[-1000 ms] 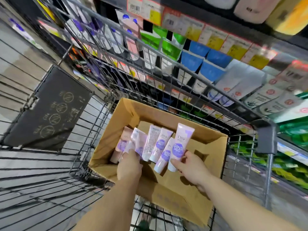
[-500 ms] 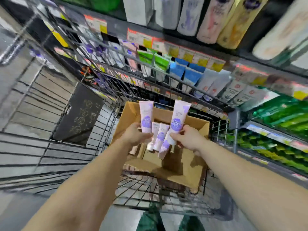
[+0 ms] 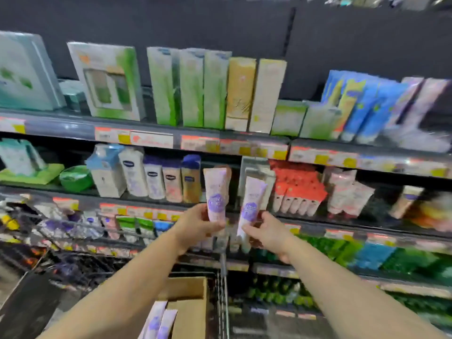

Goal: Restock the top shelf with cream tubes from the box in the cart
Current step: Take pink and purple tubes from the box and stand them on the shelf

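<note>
Two cream tubes are held up in front of the shelving, each with its long axis close to vertical. The left tube (image 3: pixel 216 194) stands nearly upright, its wide flat crimped end up and its lower end down inside the left hand (image 3: pixel 199 225), whose fingers and thumb curl round the bottom third; the purple round label faces the camera just above the thumb. The right tube (image 3: pixel 252 203) leans slightly, its flat top tipped to the right, its lower end running down past the right hand (image 3: pixel 265 234), which pinches it between thumb and fingers at about the label; the cap end is partly hidden behind the fingers. The two tubes are just beside each other, not touching, at the height of the second shelf's bottles (image 3: pixel 156 176), well below the top shelf (image 3: pixel 146 133) with its upright green and yellow cartons (image 3: pixel 193 86). At the bottom edge, more cream tubes (image 3: pixel 159 322) lie in the cardboard box (image 3: pixel 193 307) inside the wire cart (image 3: pixel 223 289), beneath the left forearm.
</note>
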